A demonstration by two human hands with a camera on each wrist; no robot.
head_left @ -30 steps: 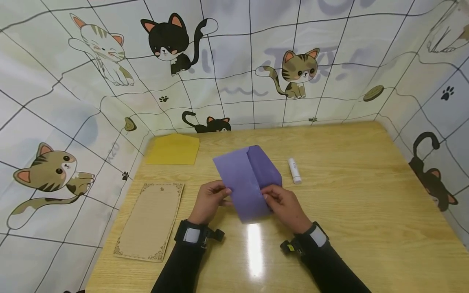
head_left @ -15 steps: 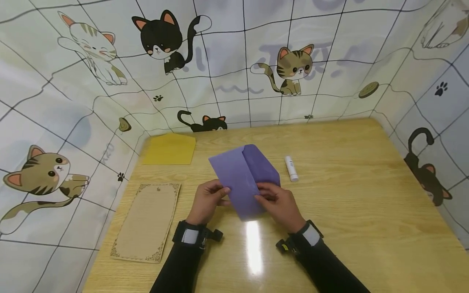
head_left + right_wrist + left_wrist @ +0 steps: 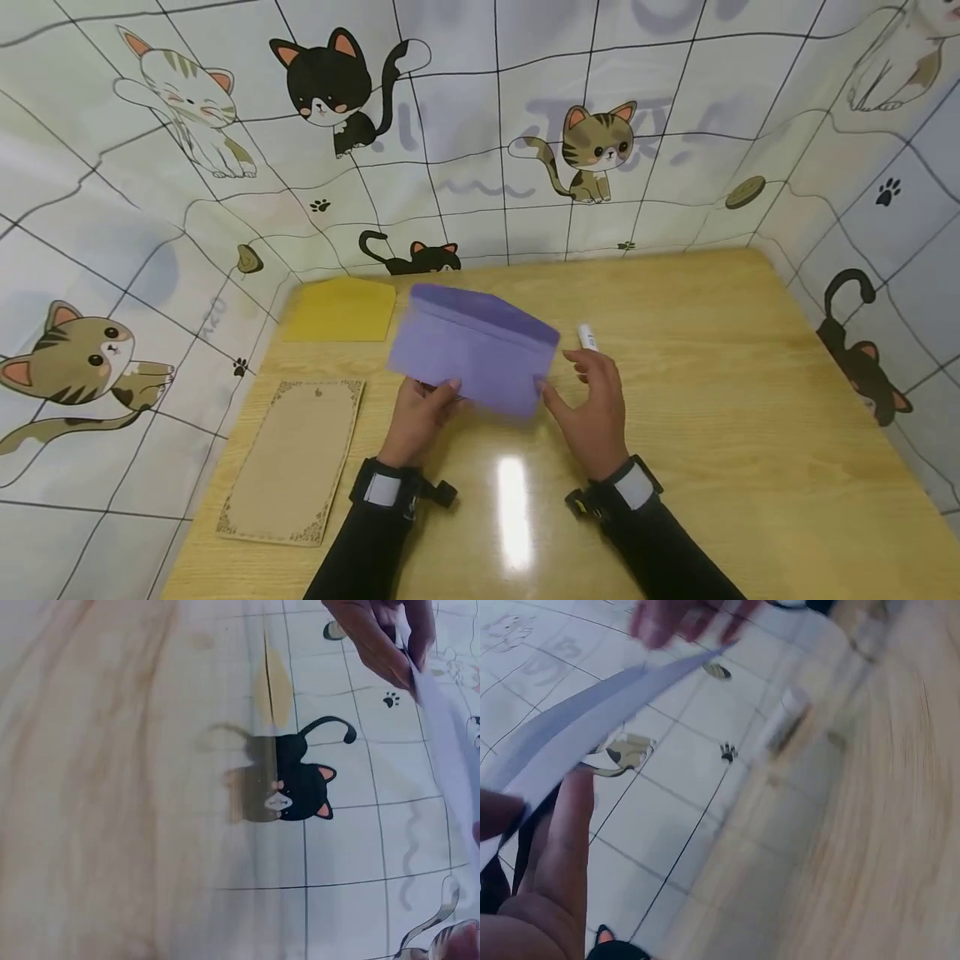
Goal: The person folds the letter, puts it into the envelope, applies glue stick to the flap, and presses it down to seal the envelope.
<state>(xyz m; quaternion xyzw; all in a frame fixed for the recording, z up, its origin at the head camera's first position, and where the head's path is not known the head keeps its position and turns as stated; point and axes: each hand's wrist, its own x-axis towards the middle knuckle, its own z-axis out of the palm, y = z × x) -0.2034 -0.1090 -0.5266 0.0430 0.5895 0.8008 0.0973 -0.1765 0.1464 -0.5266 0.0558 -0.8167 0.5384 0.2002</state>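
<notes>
A purple envelope (image 3: 472,358) is held up over the table, its darker flap raised along the far side. My left hand (image 3: 412,421) pinches its near edge between thumb and fingers. At the envelope's right end, my right hand (image 3: 596,417) has its thumb and fingers spread, the thumb right at the edge. Seen nearly edge-on in the left wrist view, the envelope (image 3: 592,724) slants up past the left fingers (image 3: 566,832). In the right wrist view, the left hand (image 3: 386,645) grips one end. A white glue stick (image 3: 587,337) lies just beyond the right hand, partly hidden by it.
Toward the back left of the wooden table (image 3: 712,400) lies a yellow envelope (image 3: 341,312). Nearer, at the left, is a tan letter sheet (image 3: 292,462) with an ornate border. A cat-print sheet (image 3: 465,125) stands along the back and both sides.
The purple envelope has turned counterclockwise, so its flap now faces the far side instead of the right. My right hand has let go of it and opened; the left hand keeps its pinch.
</notes>
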